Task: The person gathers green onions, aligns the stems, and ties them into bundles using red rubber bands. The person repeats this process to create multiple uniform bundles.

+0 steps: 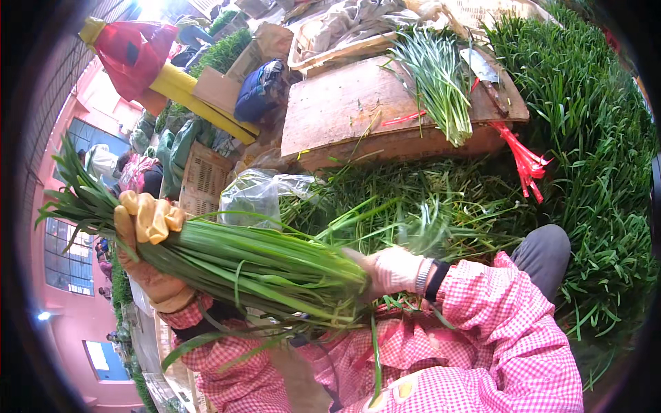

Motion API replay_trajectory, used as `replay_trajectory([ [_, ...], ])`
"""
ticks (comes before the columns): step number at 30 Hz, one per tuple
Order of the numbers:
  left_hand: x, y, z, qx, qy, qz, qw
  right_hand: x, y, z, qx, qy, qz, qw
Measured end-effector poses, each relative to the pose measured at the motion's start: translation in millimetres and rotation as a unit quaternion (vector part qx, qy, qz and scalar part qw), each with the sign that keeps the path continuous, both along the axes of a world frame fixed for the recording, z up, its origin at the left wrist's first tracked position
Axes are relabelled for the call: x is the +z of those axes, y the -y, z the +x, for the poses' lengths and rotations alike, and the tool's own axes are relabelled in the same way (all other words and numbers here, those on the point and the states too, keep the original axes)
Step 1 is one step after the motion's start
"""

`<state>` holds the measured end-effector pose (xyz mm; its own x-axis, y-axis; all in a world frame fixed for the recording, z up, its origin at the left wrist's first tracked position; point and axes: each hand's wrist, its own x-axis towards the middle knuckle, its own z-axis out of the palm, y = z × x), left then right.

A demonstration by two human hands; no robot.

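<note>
A thick bunch of long green leafy stalks (258, 266), perhaps garlic chives, lies across my lap. My left hand (150, 232), in a tan rubber glove, is closed round the bunch near its dark leafy end. At the other end my right hand (390, 271), in a pale knitted glove, touches the stalks; its fingers are blurred and partly hidden. Beyond, a smaller bunch of stalks (446, 88) rests on a wooden board (335, 103). Beside it lies a cleaver (480, 67) with a wooden handle. Red plastic strips (519, 157) hang off the board's near right corner.
Loose leaves (413, 206) cover the floor before me, with a clear plastic bag (253, 193) at their left. A large heap of green stalks (594, 129) fills the right side. Plastic crates (204, 178) and a yellow post (181, 88) stand left; several people are farther off.
</note>
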<state>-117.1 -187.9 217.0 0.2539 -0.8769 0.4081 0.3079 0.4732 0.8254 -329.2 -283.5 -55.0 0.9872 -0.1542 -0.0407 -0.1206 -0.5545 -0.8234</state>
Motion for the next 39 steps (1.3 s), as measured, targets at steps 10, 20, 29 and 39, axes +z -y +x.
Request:
replay_trajectory([
  [10,15,-5,4,-0.043,0.089,-0.006,0.995,-64,25,-45,-0.143,-0.123,-0.081,0.979],
  [20,50,-49,65,0.096,-0.051,-0.052,0.993,24,70,-76,-0.143,-0.131,-0.16,0.968],
  [29,32,12,17,-0.137,-0.084,-0.137,0.977,133,75,29,0.005,0.231,0.397,0.888],
  [39,-54,-134,162,0.366,0.332,0.104,0.863,-63,-2,-5,0.064,0.061,0.794,0.601],
])
